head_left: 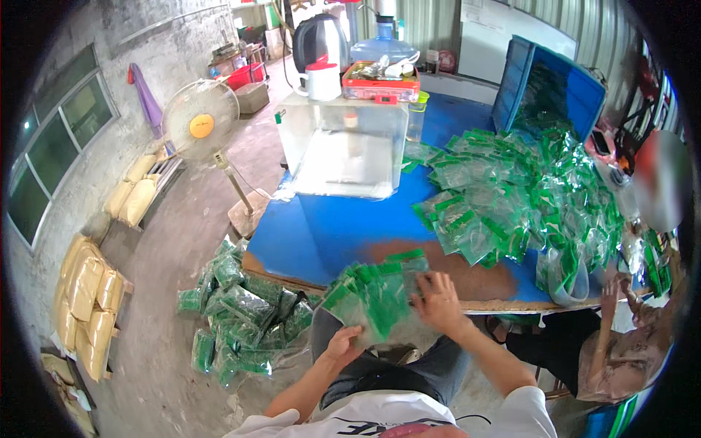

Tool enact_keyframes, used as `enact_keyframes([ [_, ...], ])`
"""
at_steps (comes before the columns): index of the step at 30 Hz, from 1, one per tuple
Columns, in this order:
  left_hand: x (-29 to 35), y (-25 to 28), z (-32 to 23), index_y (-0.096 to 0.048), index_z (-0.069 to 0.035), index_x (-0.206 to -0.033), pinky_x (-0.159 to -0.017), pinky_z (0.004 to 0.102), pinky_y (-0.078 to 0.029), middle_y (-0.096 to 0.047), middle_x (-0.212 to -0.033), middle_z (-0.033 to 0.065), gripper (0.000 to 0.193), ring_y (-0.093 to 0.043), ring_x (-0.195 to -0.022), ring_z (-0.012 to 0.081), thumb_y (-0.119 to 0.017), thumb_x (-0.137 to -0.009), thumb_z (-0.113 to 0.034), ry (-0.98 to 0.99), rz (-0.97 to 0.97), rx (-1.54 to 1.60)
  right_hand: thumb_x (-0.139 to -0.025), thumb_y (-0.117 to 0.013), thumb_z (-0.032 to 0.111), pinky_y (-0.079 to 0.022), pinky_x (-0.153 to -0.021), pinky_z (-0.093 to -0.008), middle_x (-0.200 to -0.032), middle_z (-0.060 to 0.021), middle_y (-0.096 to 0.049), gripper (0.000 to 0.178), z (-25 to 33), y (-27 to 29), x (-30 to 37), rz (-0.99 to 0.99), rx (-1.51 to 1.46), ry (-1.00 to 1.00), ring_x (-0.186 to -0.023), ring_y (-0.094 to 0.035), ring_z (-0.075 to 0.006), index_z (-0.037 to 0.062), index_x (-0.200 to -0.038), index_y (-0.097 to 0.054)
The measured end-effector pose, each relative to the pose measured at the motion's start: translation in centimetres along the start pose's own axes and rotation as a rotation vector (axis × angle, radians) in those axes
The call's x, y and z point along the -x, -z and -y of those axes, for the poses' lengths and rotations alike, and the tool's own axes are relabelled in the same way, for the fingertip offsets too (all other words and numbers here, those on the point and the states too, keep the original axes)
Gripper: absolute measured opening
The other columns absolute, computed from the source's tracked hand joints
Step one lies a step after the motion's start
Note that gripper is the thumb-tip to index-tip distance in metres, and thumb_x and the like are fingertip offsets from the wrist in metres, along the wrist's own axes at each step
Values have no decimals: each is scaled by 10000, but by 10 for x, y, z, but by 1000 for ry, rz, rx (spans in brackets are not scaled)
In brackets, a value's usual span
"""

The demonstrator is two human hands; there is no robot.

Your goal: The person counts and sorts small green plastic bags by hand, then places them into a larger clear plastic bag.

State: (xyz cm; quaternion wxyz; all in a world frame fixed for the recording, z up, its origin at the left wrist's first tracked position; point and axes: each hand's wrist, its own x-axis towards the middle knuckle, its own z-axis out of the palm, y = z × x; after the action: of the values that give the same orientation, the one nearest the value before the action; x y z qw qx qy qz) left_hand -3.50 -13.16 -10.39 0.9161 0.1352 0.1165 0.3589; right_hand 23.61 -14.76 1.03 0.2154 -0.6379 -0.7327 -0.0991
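A fanned stack of clear plastic bags with green bands (380,299) is spread over my lap at the table's near edge. My left hand (345,344) is closed on the stack's lower left corner, thumb on top. At the stack's right side, my right hand (438,301) lies over the bags with bent fingers; whether it grips one is hidden. Beyond it to the right, a big heap of similar green-banded bags (504,190) covers the blue table (321,230). More bags spill from a tipped blue crate (507,84) behind the heap.
Packed green bundles (244,306) are piled on the floor to the left. A pedestal fan (201,120) stands beyond them. On the table, a clear box (343,146) bears a kettle (321,40) and white jug (321,80). Another person's hands (621,292) are at the right.
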Motion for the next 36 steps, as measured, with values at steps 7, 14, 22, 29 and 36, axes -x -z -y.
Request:
enact_keyframes([
  [7, 0, -21, -11, -484, -11, -1368, -1120, 468, -387, -581, -1331, 126, 576, -537, -1265, 312, -694, -841, -110, -127, -255, -77, -927, -559, 117, -497, -904, -457, -1157, -225, -631, 235, -24, -11, -55, 145, -594, 73, -1041, -600, -413, -4, -1106, -650],
  [14, 1, -28, -13, -464, -30, -1370, -1106, 498, -411, -576, -1304, 127, 563, -531, -1272, 315, -674, -849, -70, -79, -293, -53, -974, -588, 353, -489, -939, -452, -1174, -272, -619, 472, -116, -25, -79, -31, -488, -432, -1081, -598, -391, -40, -1235, -600],
  [22, -81, -103, -68, -419, -49, -1413, -1032, 460, -442, -552, -1307, 115, 701, -534, -1243, 245, -764, -804, -59, -405, -5, -733, -693, -839, 589, -207, -1205, -459, -1585, -243, -230, 1342, 0, 32, -95, -188, -989, 14, -1484, -206, -344, 16, -1573, -2],
  [29, -117, -95, -90, -413, 21, -1385, -1042, 400, -421, -562, -1291, 191, 838, -546, -1217, 284, -849, -713, -222, -437, 25, -1553, -648, -946, 225, -340, -1152, -503, -1546, -254, -261, 1459, -11, -37, -56, -81, -1372, -229, -1410, -353, -351, 198, -1553, 198],
  [36, -126, -99, -92, -322, -2, -1474, -1114, 412, -368, -512, -1388, 181, 1002, -476, -1309, 271, -881, -717, -343, -440, 90, -1641, -660, -942, 235, -354, -1141, -417, -1467, -165, -413, 1184, -26, -43, -68, -8, -1159, -99, -1358, -405, -267, 21, -1540, -178],
])
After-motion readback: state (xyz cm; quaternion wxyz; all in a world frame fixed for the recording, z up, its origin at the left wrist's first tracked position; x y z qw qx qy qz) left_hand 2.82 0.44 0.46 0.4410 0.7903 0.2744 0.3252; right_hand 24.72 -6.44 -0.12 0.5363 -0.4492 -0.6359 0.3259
